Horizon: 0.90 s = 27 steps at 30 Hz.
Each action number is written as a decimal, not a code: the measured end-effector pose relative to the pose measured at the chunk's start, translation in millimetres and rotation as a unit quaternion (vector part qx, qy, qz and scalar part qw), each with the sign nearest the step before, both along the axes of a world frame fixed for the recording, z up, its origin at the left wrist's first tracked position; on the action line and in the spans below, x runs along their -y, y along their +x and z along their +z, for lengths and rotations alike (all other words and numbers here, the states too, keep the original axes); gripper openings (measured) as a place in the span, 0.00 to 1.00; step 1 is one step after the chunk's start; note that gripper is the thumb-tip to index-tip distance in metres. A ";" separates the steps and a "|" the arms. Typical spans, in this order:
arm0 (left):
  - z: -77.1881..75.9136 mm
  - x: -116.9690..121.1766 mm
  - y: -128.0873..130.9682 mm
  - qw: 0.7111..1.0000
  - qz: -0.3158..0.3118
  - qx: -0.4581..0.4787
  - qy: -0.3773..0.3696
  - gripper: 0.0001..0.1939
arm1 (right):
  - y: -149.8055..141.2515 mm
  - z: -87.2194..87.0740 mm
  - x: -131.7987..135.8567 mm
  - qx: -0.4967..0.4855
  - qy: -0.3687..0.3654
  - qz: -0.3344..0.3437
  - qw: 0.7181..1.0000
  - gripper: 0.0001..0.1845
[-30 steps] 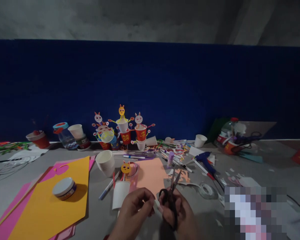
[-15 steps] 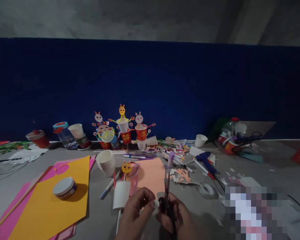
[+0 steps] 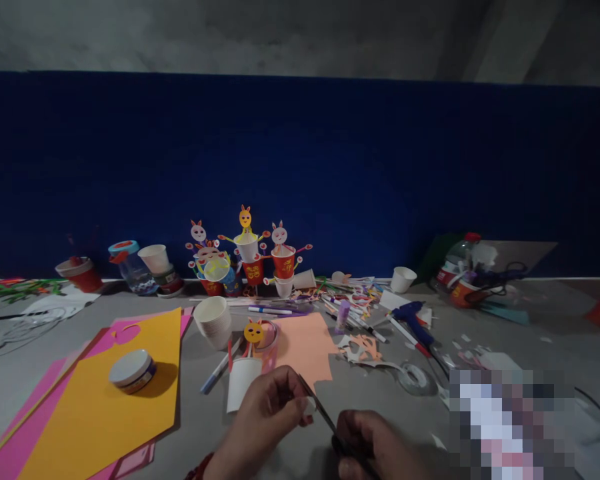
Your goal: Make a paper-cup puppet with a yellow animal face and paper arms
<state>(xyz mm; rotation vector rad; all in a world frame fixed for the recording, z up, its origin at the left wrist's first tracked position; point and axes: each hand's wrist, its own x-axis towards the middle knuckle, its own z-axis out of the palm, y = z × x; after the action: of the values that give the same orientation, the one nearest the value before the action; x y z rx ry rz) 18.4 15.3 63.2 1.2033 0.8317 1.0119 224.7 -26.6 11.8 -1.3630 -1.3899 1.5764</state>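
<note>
My left hand (image 3: 265, 420) pinches a small white paper piece (image 3: 309, 405) between thumb and fingers. My right hand (image 3: 373, 443) is closed around dark scissors (image 3: 325, 415), whose blades slant up and left beside the paper; whether they touch it I cannot tell. Just behind my left hand stands a white paper cup (image 3: 244, 383), upside down, with a yellow paper animal head (image 3: 253, 331) above it and red strips at its side. A peach paper sheet (image 3: 303, 347) lies beyond my fingers.
Orange and pink sheets lie at left beneath a round white-lidded jar (image 3: 133, 371). Stacked paper cups (image 3: 213, 321), finished cup figures (image 3: 253, 263) and markers stand or lie farther back. A tape roll (image 3: 414, 378) and a blue glue gun (image 3: 414, 320) are on the right.
My right hand has moved down and right, and the scissors have swung from upright to slanting up-left toward the paper. My left hand has shifted slightly left and still pinches the paper.
</note>
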 end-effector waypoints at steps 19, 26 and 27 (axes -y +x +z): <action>2.9 -1.9 -1.0 0.999 -0.012 -0.035 -0.011 0.19 | 1.0 26.7 -7.1 0.045 -0.013 0.051 0.998 0.14; 1.0 -1.4 -1.5 0.999 -0.001 -0.035 -0.008 0.19 | -1.0 14.4 -5.9 0.028 0.018 0.022 0.999 0.16; 0.5 -1.5 -1.5 0.999 -0.001 -0.033 -0.007 0.19 | -1.9 12.0 -5.1 0.016 0.004 0.009 1.000 0.16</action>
<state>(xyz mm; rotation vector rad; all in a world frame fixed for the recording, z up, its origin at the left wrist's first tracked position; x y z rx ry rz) 16.9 16.8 63.7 1.2298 0.8880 0.9686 222.8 -21.5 23.8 -1.3793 -1.4289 1.5644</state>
